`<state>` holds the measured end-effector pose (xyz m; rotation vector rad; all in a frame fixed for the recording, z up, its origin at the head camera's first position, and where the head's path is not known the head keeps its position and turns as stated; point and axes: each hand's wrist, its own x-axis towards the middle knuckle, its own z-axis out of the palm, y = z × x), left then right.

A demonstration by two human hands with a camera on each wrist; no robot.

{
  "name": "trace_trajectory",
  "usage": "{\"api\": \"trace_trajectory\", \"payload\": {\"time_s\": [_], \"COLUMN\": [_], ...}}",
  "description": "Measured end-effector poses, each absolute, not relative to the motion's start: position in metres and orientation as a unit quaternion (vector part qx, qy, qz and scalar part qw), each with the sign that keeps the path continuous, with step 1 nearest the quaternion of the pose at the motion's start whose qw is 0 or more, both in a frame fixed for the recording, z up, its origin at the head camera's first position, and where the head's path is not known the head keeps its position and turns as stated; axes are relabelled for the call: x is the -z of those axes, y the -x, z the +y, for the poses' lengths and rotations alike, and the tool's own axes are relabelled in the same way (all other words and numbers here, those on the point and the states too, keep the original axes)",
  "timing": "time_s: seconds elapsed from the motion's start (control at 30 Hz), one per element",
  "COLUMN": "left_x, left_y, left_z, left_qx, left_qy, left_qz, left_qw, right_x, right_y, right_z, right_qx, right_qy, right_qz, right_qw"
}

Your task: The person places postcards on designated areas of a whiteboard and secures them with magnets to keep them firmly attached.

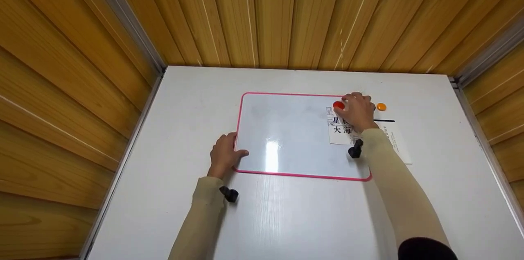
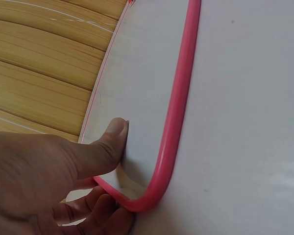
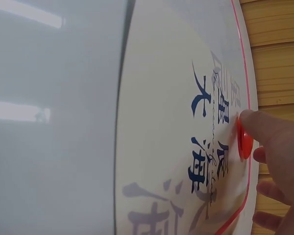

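A whiteboard (image 1: 286, 129) with a pink rim lies on the table. My left hand (image 1: 224, 153) grips its left edge; in the left wrist view the thumb (image 2: 110, 144) is on top, with the other fingers curled below the pink rim (image 2: 174, 122). On the upper right of the board, a white paper card (image 3: 157, 112) with dark Chinese characters lies under a round red magnet (image 1: 338, 105). My right hand (image 1: 358, 110) has its thumb against this red magnet (image 3: 245, 139). Its other fingers reach past the board's far rim and do not close round the magnet.
An orange round magnet (image 1: 381, 107) lies on the white table (image 1: 172, 129), right of the board. Below it is a second printed sheet (image 1: 399, 145), partly behind my right forearm, with a thin dark strip (image 1: 385, 120) near its top. Wood-panelled walls (image 1: 274, 14) enclose the table.
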<state>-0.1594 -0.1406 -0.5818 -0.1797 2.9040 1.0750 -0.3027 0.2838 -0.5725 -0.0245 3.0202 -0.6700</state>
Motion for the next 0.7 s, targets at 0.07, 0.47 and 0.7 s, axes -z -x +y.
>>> {"api": "trace_trajectory", "payload": {"time_s": [0.07, 0.47, 0.7], "left_x": [0.582, 0.583, 0.584], "left_y": [0.159, 0.16, 0.159], "left_z": [-0.141, -0.143, -0.141], "left_qx": [-0.345, -0.342, -0.347], "left_qy": [0.055, 0.052, 0.059], "left_qz": [0.937, 0.938, 0.936], "left_qw": [0.021, 0.022, 0.022], "right_x": [0.572, 0.568, 0.561], "right_y": [0.302, 0.298, 0.296], "right_z": [0.284, 0.291, 0.293], "right_qx": [0.222, 0.24, 0.239], "right_qy": [0.009, 0.001, 0.005], "right_qz": [0.975, 0.97, 0.971], "right_qw": [0.022, 0.02, 0.014]}}
